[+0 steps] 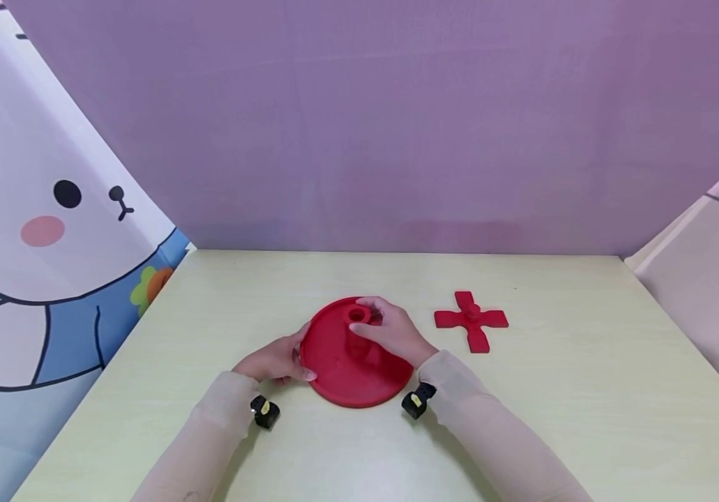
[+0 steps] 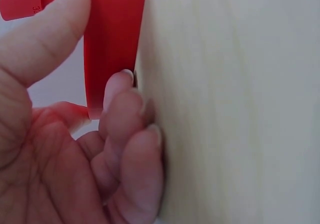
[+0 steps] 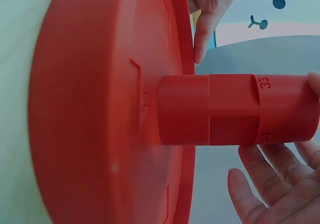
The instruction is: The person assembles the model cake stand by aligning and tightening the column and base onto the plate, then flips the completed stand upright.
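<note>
A red round base (image 1: 334,380) with a raised rim lies on the table. At its middle stands an upright red tube (image 3: 232,109) with a hollow top and the numbers 33 and 34 on its side. My right hand (image 1: 397,335) pinches the tube near its top; in the right wrist view, the tube's lower end meets the base. On the left, my left hand (image 1: 277,357) grips the base's rim, thumb at the upper edge. Its fingers (image 2: 125,114) are curled low against the rim's side, close to the tabletop. Part of the rim is hidden by the hands.
A red cross-shaped piece (image 1: 475,317) with a small knob at its centre lies to the right of the base. The pale wooden table (image 1: 585,390) ends at a purple cloth backdrop (image 1: 397,139). A cartoon-printed cloth (image 1: 51,279) hangs at the left.
</note>
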{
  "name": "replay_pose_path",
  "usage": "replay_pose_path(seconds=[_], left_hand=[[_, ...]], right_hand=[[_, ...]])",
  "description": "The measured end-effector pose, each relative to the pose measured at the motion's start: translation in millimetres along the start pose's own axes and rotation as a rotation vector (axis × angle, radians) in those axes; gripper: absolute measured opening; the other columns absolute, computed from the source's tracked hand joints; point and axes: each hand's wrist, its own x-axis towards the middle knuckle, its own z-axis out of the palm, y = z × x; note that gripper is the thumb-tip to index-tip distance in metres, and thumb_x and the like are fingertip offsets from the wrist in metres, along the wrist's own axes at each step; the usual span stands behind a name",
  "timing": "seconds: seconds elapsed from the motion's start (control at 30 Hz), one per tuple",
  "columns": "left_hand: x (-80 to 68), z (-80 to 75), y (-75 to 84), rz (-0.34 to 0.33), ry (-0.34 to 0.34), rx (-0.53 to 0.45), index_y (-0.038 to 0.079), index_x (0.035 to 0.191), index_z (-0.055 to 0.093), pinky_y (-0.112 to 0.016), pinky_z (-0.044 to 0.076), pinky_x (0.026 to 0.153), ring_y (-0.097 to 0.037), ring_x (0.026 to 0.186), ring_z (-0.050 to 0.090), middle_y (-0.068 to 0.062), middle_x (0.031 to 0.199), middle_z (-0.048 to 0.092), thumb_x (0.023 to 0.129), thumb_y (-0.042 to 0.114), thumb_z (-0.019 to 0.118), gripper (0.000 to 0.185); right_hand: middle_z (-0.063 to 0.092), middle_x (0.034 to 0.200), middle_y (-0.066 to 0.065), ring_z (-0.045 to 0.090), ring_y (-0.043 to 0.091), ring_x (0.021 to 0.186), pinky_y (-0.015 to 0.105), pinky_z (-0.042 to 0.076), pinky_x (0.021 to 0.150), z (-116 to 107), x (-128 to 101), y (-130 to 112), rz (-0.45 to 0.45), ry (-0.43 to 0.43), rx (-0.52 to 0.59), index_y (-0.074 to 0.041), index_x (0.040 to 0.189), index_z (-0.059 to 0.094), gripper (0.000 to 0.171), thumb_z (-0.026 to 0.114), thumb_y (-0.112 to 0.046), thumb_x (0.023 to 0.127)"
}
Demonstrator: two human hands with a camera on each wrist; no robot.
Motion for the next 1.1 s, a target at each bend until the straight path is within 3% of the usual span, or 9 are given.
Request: replay_pose_path(seconds=[0.37, 0.73, 1.1], left_hand=[[1.2, 1.7, 1.0, -0.027, 0.009, -0.005, 0.018, 0.155, 0.018, -0.027, 0.038, 0.050, -0.019, 0.051, 0.040, -0.011, 0.094, 0.054, 0.075, 0.016, 0.081, 0.102], [0.0, 1.0, 2.4, 0.008, 0.003, 0.016, 0.014, 0.155, 0.015, -0.027, 0.039, 0.050, -0.018, 0.051, 0.041, -0.011, 0.093, 0.053, 0.076, 0.015, 0.080, 0.103], [1.0, 1.3, 4.9, -0.031, -0.004, 0.040, 0.012, 0.155, 0.010, -0.027, 0.038, 0.051, -0.019, 0.053, 0.039, -0.011, 0.087, 0.054, 0.078, 0.015, 0.079, 0.103]], right_hand=[[0.062, 0.113, 0.006, 0.059, 0.021, 0.101, 0.034, 0.053, 0.081, 2.3, 3.0, 4.6, 0.000, -0.022, -0.075, -0.006, 0.134, 0.054, 0.056, 0.075, -0.012, 0.083], [0.064, 0.109, 0.005, 0.061, 0.021, 0.096, 0.034, 0.054, 0.077, 0.6, 4.1, -0.9, 0.026, -0.025, -0.047, -0.009, 0.129, 0.059, 0.050, 0.076, -0.013, 0.082], [0.064, 0.111, 0.005, 0.060, 0.021, 0.099, 0.034, 0.055, 0.077, -1.0, 2.9, -3.2, 0.057, -0.028, -0.065, -0.009, 0.132, 0.057, 0.055, 0.077, -0.012, 0.082]])
